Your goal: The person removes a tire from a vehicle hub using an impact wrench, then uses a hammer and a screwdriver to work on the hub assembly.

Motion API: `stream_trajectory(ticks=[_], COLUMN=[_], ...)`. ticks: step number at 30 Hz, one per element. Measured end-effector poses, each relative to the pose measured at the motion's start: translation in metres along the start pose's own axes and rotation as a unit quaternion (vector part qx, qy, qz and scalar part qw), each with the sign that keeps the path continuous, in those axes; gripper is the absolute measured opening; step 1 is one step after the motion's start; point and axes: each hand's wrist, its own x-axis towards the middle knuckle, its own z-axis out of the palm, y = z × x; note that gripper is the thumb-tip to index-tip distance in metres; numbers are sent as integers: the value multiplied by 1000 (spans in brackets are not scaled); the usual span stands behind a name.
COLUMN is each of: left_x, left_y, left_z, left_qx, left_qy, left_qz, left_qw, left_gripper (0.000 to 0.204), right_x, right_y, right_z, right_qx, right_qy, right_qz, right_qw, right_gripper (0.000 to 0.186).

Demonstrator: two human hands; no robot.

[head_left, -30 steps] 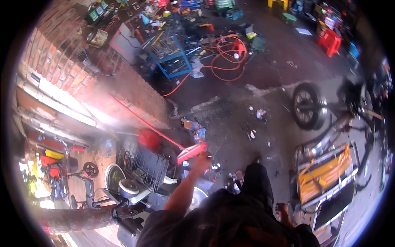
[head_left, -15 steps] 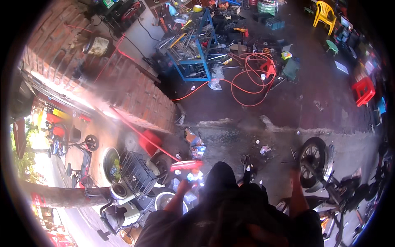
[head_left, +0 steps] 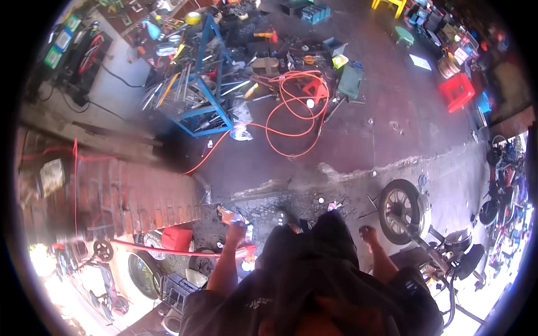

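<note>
My left hand [head_left: 236, 231] is held out ahead of my body, above the floor near a crumpled package [head_left: 227, 215]. It is blurred, and its fingers do not show clearly. A red pole [head_left: 174, 252] runs below that forearm, with a gap between it and the hand. My right hand [head_left: 368, 235] hangs on the other side, its fingers curled in and nothing visible in them. Close to its right stands the spoked wheel [head_left: 399, 211] of a motorcycle, which the hand does not touch.
A blue metal rack [head_left: 216, 103] full of tools and rods stands ahead on the left. An orange hose [head_left: 291, 154] lies coiled on the floor. The brick wall [head_left: 140, 204] juts in from the left. A red stool [head_left: 457, 92] stands at the far right; a red box [head_left: 177, 238] sits at lower left.
My view has turned and shifted, so the rack and hose appear further left. Both hands have come further forward; the right one has moved inward from beside the wheel.
</note>
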Motion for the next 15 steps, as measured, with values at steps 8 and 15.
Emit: stream_trajectory(ticks=[8,15], left_x=[126,191], left_y=[53,126], left_z=[-77,-56], left_qx=[73,26], left_qy=[43,-72], left_qz=[116,-1], left_qw=[990,997], left_gripper=[20,26], right_x=[-111,112], right_y=[-98,-21], right_z=[0,-30], right_qx=[110,66], right_qy=[47,-62], right_qz=[354,72], right_qw=[928,993], right_gripper=[19,23])
